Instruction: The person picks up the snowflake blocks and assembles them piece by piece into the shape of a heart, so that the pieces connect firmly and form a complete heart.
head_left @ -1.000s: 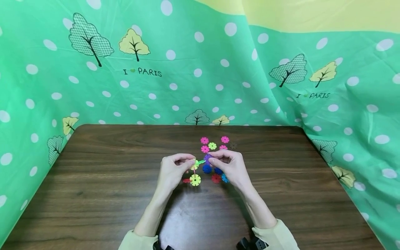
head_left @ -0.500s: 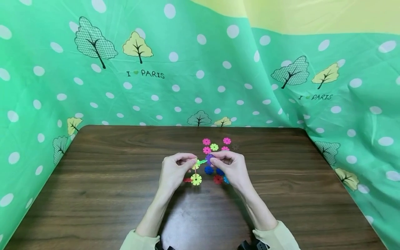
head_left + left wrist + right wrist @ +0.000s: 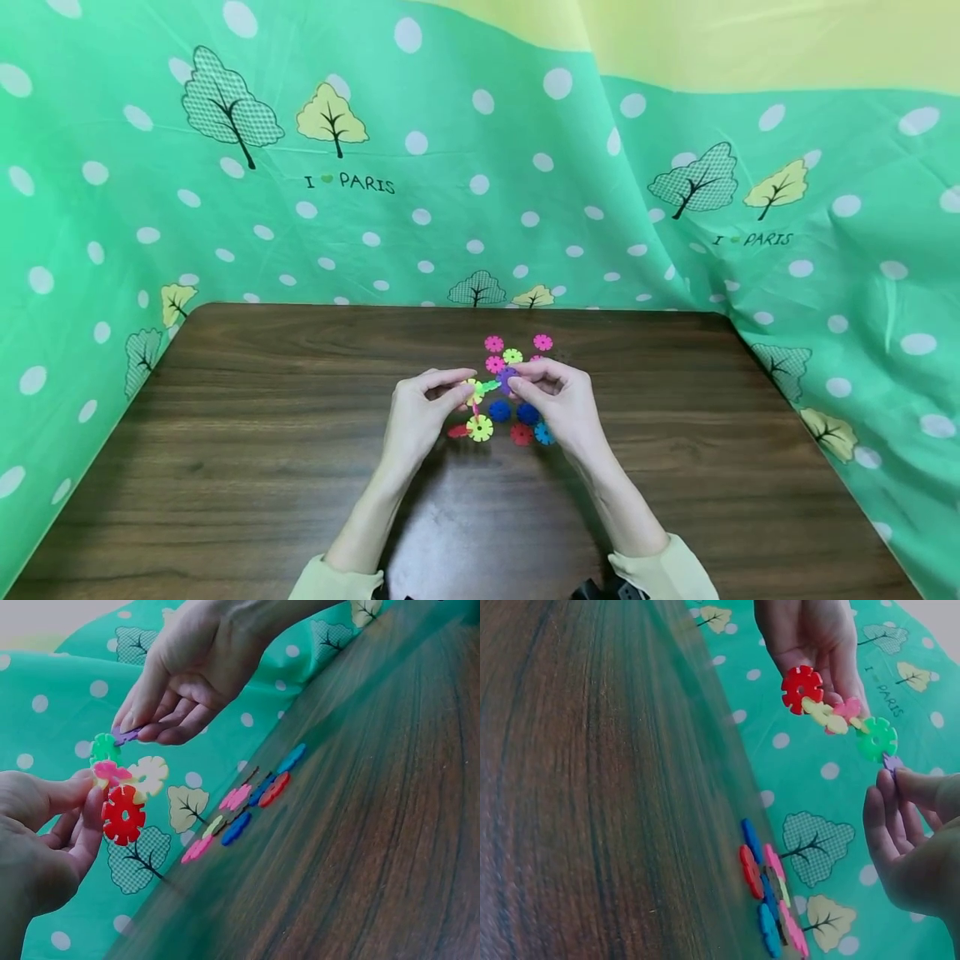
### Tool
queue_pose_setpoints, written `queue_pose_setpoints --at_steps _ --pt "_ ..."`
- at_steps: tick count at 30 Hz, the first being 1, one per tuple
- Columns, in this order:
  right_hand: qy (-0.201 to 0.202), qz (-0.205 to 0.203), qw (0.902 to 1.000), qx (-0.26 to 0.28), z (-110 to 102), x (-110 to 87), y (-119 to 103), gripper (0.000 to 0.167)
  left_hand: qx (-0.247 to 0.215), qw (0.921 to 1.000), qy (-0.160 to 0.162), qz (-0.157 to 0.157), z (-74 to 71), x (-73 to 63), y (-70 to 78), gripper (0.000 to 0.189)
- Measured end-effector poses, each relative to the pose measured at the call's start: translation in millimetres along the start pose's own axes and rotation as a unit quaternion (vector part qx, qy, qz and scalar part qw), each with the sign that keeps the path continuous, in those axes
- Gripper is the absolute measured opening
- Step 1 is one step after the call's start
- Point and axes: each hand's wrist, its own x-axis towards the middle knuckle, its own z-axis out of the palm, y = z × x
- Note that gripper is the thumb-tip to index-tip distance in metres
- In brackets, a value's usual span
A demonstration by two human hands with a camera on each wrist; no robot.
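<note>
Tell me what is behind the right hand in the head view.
A pink disc peeks out past the right hand, its lower part covered. A dark blue disc and a light blue disc show at the hand's left edge. Anything fully behind is hidden.

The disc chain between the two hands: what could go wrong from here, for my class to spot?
The purple disc seems to meet the green disc only at the edges, so it might slip free. Pressure there from the right hand could loosen the chain's red disc, which sticks out beyond the pinch of the left hand. A dropped piece might land among the loose discs on the table.
</note>
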Motion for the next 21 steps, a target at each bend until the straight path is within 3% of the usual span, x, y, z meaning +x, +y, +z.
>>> queue_pose_setpoints --at_steps 5,10,21 --pt "-0.012 -0.003 0.9999 0.005 -1.8 -0.9 1.6 0.022 -0.037 0.9989 -0.026 -0.015 -3.1 1.2 -0.8 0.019" --pt "-0.023 -0.005 0.9997 0.012 -2.6 -0.7 2.9 0.023 -0.077 0.9957 -0.03 -0.041 -4.6 1.8 -2.3 0.018" --pt "-0.033 0.019 0.9991 0.021 -2.4 -2.1 0.9 0.022 -0.06 0.9974 -0.013 -0.038 0.7 0.8 -7.3 0.011"
